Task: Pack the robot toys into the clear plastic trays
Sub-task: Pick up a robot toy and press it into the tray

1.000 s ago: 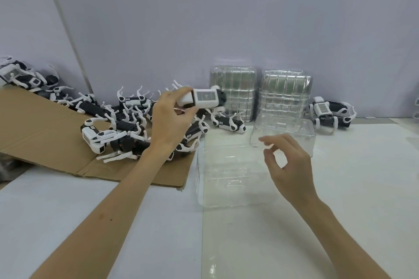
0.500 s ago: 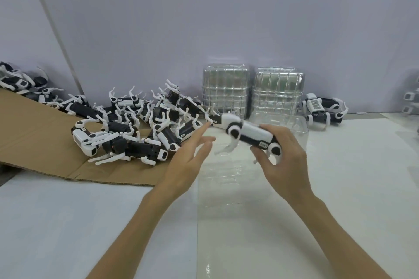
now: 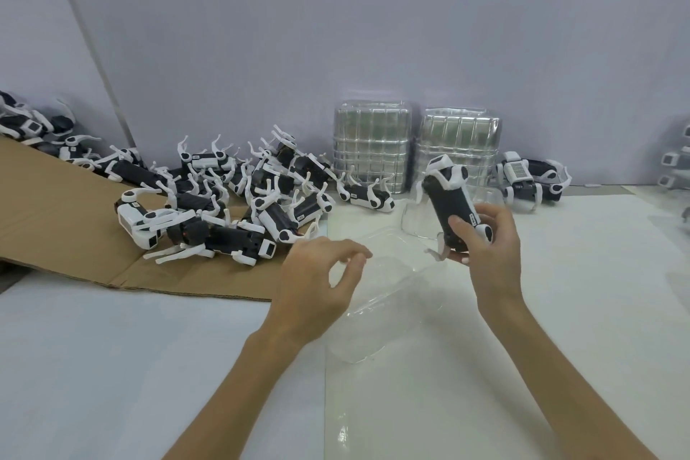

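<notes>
And the handover is done: the robot toy (image 3: pixel 450 205), which the left hand (image 3: pixel 317 280) lifted off the pile a second ago and passed across half a second ago, now sits in the right hand (image 3: pixel 489 250) alone. Right fingers (image 3: pixel 461 228) and thumb are curled round its lower end. The toy stands nearly upright, head end up, in the air over the far right corner of the clear tray (image 3: pixel 388 310). The left hand has let go and pulled back. It hovers over the tray's left edge, its fingers (image 3: pixel 351 250) loosely curled with nothing in them. The tray lies open on the tabletop (image 3: pixel 560 291) between the two hands, no toy visible in it. So picking is finished and placing looks to be next, though the toy probably needs tipping flat to seat in the moulded hollow. Plenty more wait in the heap of toys (image 3: pixel 231 198) on the cardboard (image 3: pixel 56 220).
</notes>
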A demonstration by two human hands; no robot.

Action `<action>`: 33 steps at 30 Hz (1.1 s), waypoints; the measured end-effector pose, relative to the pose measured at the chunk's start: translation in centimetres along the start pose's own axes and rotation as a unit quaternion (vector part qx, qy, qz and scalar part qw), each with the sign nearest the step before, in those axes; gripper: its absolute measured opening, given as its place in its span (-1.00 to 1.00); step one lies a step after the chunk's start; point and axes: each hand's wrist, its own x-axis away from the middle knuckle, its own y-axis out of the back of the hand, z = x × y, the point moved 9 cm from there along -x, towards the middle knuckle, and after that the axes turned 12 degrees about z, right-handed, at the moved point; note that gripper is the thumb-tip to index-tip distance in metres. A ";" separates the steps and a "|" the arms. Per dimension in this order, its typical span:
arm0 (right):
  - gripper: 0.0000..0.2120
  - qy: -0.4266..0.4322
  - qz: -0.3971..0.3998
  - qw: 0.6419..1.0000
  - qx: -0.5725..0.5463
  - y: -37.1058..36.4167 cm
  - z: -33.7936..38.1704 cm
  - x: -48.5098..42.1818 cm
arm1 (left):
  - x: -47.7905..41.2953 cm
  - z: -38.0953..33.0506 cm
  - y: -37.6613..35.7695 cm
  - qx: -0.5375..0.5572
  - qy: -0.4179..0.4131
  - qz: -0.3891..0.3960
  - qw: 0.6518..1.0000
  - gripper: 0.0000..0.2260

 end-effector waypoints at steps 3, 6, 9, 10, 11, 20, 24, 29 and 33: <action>-0.80 -0.021 0.015 0.998 -0.058 -0.2 -0.5 -0.1 | -0.4 2.4 -0.5 0.013 0.056 0.064 0.996 -0.72; -0.76 -0.065 0.036 0.992 -0.104 -0.5 -1.3 -0.2 | -0.1 4.3 -1.5 -0.004 0.090 0.120 0.989 -0.76; -0.66 -0.085 0.038 0.986 -0.136 -0.5 -1.6 -0.2 | -0.1 4.0 -1.6 0.025 0.091 0.118 0.989 -0.66; -0.65 -0.082 0.037 0.987 -0.134 -0.5 -1.5 -0.1 | -0.1 3.7 -1.8 0.046 0.093 0.120 0.987 -0.60; -0.66 -0.078 0.035 0.988 -0.130 -0.5 -1.4 -0.1 | -0.1 3.5 -1.9 0.068 0.098 0.122 0.985 -0.55; -0.64 -0.035 0.044 0.997 -0.050 -0.2 0.3 -0.1 | 0.0 1.6 -1.6 0.175 0.058 0.072 0.980 -0.58; -0.64 0.026 0.095 0.995 0.033 -0.8 2.0 0.0 | 0.0 1.4 -2.3 0.005 0.004 0.114 0.993 -0.74; -0.66 0.071 0.139 0.979 0.133 -2.2 2.5 0.8 | 0.3 1.8 -3.3 -0.040 0.012 0.142 0.989 -0.44; -0.64 0.077 0.157 0.955 0.240 -2.8 2.0 1.1 | 0.1 2.3 -3.1 -0.018 0.022 0.118 0.993 -0.27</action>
